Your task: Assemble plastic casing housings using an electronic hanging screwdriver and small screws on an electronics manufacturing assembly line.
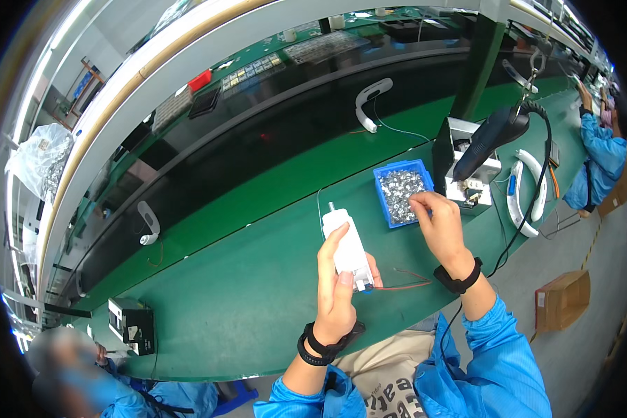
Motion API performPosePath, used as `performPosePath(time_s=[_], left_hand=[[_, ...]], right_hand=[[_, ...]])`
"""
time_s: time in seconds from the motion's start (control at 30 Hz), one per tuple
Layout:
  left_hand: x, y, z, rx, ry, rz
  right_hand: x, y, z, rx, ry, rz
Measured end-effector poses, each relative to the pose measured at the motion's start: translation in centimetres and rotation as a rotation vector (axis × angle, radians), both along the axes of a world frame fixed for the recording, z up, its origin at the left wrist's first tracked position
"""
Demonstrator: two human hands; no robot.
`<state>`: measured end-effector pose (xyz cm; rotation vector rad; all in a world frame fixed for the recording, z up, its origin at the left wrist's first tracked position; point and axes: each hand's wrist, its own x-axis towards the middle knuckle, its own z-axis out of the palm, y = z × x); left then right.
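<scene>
Your left hand [336,306] grasps a white case [352,247] over the worktop [272,265], toward its near edge; the case's long axis points away from you, leaning slightly left. The blue bin [401,166] of small metal parts [398,191] sits right of the case and farther out. Your right hand [442,226] is nearer, bunched fingertips over the bin's right side; I cannot tell whether they pinch anything.

The hands [334,306] are bare. A bright blue jacket [501,359] has sleeves ending on the forearms and hangs open over a beige top [380,359] with dark printed lettering. Black bands [458,278] circle both wrists, two on the left; a thin dark cord [451,322] hangs by the right sleeve.
</scene>
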<state>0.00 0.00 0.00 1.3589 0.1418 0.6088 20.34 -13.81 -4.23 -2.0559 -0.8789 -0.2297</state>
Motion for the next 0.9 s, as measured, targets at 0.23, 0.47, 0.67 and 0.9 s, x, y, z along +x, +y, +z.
performPosePath(time_s=[0.23, 0.47, 0.67, 0.9], left_hand=[[0.6, 0.3, 0.5, -0.185, -0.04, -0.045], [1.0, 0.8, -0.2, -0.04, -0.025, 0.129], [0.7, 1.4, -0.2, 0.079, -0.009, 0.054], [0.9, 1.0, -1.2, -0.005, -0.024, 0.08]], right_hand=[[-4.8, 0.4, 4.7, 0.456, 0.271, 0.23], [-8.1, 3.5, 8.1, 0.342, -0.24, 0.547], [-7.9, 3.5, 7.5, 0.275, -0.553, 0.494], [-8.1, 3.1, 7.5, 0.186, -0.652, 0.427]])
